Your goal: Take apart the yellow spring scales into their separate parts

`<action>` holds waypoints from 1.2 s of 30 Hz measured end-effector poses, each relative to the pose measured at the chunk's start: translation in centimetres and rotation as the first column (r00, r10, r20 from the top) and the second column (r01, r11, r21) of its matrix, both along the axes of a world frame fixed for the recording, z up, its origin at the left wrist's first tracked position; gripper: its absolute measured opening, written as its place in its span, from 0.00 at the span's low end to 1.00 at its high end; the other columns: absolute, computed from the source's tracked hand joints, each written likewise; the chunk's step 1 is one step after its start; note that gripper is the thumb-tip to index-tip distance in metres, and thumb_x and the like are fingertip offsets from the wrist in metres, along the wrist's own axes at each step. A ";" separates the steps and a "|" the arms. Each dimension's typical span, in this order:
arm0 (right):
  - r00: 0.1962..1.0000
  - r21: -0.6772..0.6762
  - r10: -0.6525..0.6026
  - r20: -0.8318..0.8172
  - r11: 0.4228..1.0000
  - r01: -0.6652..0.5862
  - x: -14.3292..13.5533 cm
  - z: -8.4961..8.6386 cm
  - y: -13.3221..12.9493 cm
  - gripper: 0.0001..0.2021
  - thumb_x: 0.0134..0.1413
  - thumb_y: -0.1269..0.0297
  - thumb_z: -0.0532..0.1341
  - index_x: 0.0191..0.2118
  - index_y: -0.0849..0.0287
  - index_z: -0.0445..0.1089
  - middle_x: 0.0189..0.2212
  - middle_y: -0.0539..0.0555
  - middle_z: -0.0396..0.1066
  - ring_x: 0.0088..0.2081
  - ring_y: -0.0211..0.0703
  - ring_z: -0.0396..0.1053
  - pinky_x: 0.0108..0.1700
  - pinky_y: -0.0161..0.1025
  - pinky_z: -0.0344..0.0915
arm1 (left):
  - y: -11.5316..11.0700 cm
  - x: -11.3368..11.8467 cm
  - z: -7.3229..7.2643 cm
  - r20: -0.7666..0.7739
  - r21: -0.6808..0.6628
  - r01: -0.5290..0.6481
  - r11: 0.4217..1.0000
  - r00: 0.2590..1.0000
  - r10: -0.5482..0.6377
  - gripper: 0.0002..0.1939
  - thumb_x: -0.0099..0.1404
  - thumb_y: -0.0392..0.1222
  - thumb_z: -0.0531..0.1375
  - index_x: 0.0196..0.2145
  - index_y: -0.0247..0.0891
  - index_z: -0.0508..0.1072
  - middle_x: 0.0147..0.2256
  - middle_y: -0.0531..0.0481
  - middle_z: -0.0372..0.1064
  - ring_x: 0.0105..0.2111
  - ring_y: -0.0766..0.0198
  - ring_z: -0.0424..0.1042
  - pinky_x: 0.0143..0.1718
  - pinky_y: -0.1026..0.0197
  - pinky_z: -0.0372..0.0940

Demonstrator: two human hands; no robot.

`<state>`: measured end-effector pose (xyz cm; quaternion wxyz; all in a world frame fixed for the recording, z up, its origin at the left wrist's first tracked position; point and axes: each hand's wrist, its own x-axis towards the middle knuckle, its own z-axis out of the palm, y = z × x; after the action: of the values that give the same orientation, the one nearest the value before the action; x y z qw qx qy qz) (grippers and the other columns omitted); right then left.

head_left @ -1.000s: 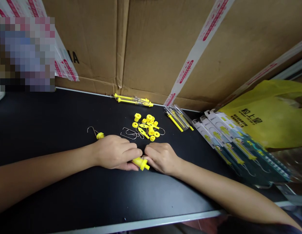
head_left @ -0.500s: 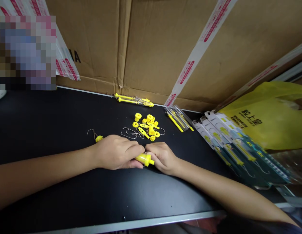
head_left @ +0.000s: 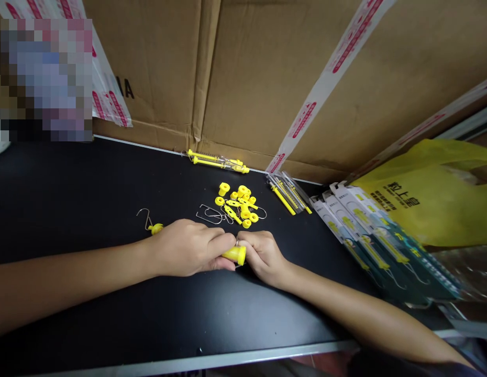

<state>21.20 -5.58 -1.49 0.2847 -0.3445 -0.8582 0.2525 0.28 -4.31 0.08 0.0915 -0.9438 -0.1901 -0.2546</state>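
Note:
My left hand (head_left: 191, 246) is wrapped round a spring scale (head_left: 235, 255). One yellow end of the scale shows past my thumb, and a yellow cap with a metal hook (head_left: 148, 219) sticks out on the wrist side; the palm hides the middle. My right hand (head_left: 266, 257) is closed against the near yellow end, where a bit of wire shows at the fingers. What else the right fingers pinch is hidden. Just beyond both hands lies a pile of small yellow plastic parts (head_left: 244, 213), with springs and bent wire hooks (head_left: 210, 213).
Two spring scales (head_left: 218, 161) lie at the back edge of the black table (head_left: 243, 314). Clear tubes with yellow rods (head_left: 288, 193) are to their right. Several boxes (head_left: 379, 235) and a yellow bag (head_left: 435, 193) stand at the right. A cardboard box (head_left: 259, 78) walls the back.
The narrow yellow tip that stuck out of the scale's right end is no longer visible; a flat end shows there. The hook end has shifted slightly left. Both hands remain closed together.

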 end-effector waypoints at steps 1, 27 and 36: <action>1.000 -0.013 -0.011 -0.002 1.000 0.011 0.0 0.0 0.0 0.19 0.64 0.61 0.47 0.21 0.58 0.50 0.17 0.44 0.49 0.19 0.30 0.49 0.24 0.32 0.47 | 0.0 0.0 0.0 -0.004 0.001 -0.008 1.000 1.000 0.008 0.19 0.71 0.53 0.41 0.33 0.38 0.62 0.25 0.56 0.67 0.21 0.68 0.68 0.20 0.63 0.55; 0.985 -0.111 -0.166 -0.045 0.981 0.160 -0.6 0.4 -0.1 0.20 0.63 0.60 0.48 0.19 0.59 0.52 0.16 0.44 0.49 0.19 0.29 0.49 0.23 0.30 0.48 | 0.1 -0.1 -0.3 -0.032 0.064 -0.131 0.989 0.991 0.133 0.17 0.70 0.52 0.45 0.40 0.38 0.64 0.24 0.56 0.67 0.24 0.66 0.71 0.21 0.65 0.56; 0.988 -0.124 -0.133 -0.072 0.985 0.124 -0.6 0.7 0.1 0.20 0.63 0.59 0.48 0.20 0.59 0.52 0.17 0.45 0.50 0.19 0.30 0.48 0.23 0.31 0.49 | 0.6 -0.1 0.1 -0.023 -0.058 -0.080 0.995 0.997 0.079 0.16 0.70 0.51 0.44 0.41 0.37 0.63 0.29 0.55 0.71 0.26 0.67 0.72 0.22 0.66 0.57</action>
<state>20.62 -5.52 -0.76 0.3134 -0.4052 -0.8056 0.2978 0.19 -3.75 0.13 0.0755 -0.9403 -0.2341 -0.2352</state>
